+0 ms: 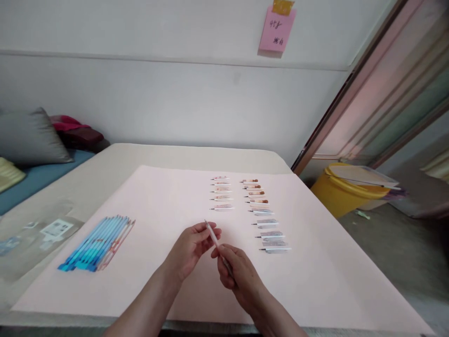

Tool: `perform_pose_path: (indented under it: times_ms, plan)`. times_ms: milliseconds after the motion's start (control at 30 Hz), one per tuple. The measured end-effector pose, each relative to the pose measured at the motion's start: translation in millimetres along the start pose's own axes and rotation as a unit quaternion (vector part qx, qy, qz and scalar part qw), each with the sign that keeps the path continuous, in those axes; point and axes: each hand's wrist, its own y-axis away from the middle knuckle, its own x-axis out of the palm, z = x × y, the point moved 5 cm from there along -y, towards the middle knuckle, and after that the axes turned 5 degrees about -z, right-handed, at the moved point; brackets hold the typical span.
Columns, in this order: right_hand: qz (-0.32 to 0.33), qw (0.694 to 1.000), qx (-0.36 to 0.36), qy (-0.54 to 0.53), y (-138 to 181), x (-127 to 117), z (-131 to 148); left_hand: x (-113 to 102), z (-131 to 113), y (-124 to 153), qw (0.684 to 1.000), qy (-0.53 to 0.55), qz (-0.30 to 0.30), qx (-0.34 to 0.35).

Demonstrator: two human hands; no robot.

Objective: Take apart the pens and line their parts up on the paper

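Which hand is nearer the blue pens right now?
Left. The left hand is to the right of the blue pens, by the tip of a slim pen; the right hand is farther right, gripping that pen.

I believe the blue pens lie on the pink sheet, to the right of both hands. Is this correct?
Not quite: the head view shows the blue pens on the pink sheet, but left of both left hand and right hand.
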Motion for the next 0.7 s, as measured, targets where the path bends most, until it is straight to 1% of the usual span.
perform_pose_path:
  times_ms: [100,200,300,367,400,500,567,600,700]
  plan:
    - [-0.01,0.999,-0.015,0.028,1.1,2.1,1.7,0.1,0.3,-0.5,1.0,0.001,-0.004,0.013]
    - [-0.056,0.989,-0.056,0.124,0.0,-0.8,5.3,-0.3,0.7,-1.2,0.998,-0.027,-0.018,0.046]
    - [-0.079,0.974,-0.077,0.195,-1.3,-2.6,6.9,-4.1,1.1,-1.2,0.994,-0.068,-0.061,0.067]
    - [-0.08,0.973,-0.071,0.204,-2.1,-3.3,5.8,-4.9,0.5,-0.3,0.991,-0.084,-0.08,0.065]
    - [-0.079,0.974,-0.068,0.203,-2.4,-3.7,5.3,-3.9,-0.1,0.3,0.992,-0.078,-0.076,0.058]
    - [-0.085,0.976,-0.06,0.191,-3.3,-5.8,4.5,2.1,-2.7,1.7,0.999,-0.01,-0.032,0.031]
    - [-0.086,0.977,-0.053,0.188,-3.6,-6.4,4.1,3.4,-4.9,1.7,0.999,0.009,-0.018,0.031]
    - [-0.084,0.977,-0.05,0.19,-3.6,-6.4,3.9,2.2,-6.0,1.3,0.999,-0.005,-0.025,0.04]
    - [-0.076,0.976,-0.047,0.197,-3.2,-5.5,3.8,-4.4,-6.7,0.2,0.99,-0.094,-0.075,0.07]
